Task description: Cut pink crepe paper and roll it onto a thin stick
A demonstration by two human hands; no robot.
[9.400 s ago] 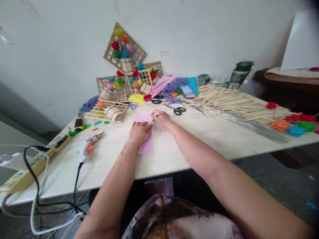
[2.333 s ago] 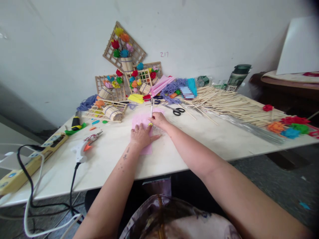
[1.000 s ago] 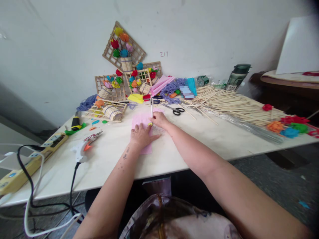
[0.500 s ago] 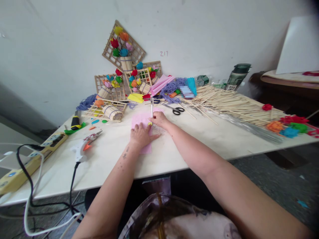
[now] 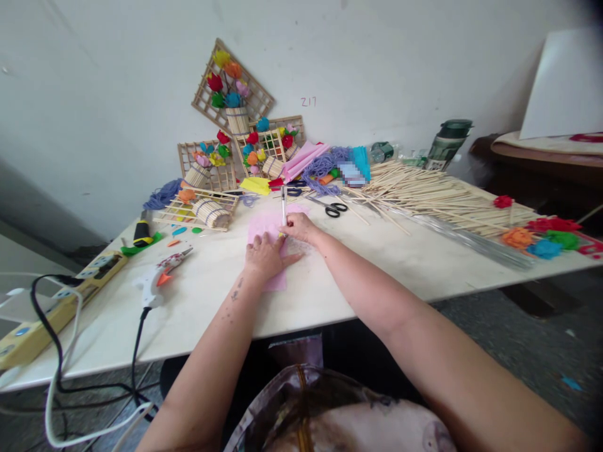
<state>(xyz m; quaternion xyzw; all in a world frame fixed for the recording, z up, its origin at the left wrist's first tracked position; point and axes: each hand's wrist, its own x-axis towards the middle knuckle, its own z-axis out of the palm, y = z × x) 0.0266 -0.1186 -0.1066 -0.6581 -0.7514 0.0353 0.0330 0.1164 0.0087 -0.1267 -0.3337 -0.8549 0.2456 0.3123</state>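
Note:
My left hand lies flat with fingers spread on a thin pink sheet, pressing it to the table. In my right hand is a white pen, held upright with its lower end down at the sheet. A small yellow piece shows between my two hands on the pink sheet, mostly covered by fingers. The pen's tip is hidden, so I cannot tell whether it touches the yellow piece. Scissors with black handles rest beyond my right hand.
At left lie a glue gun, a power strip with cables and a yellow-black cutter. Lattice panels with paper flowers stand at the wall. Many thin sticks and a green bottle occupy the right.
The pen in my right hand has shifted slightly left, and my right fingers now cover more of the yellow piece. My left hand stays on the pink sheet.

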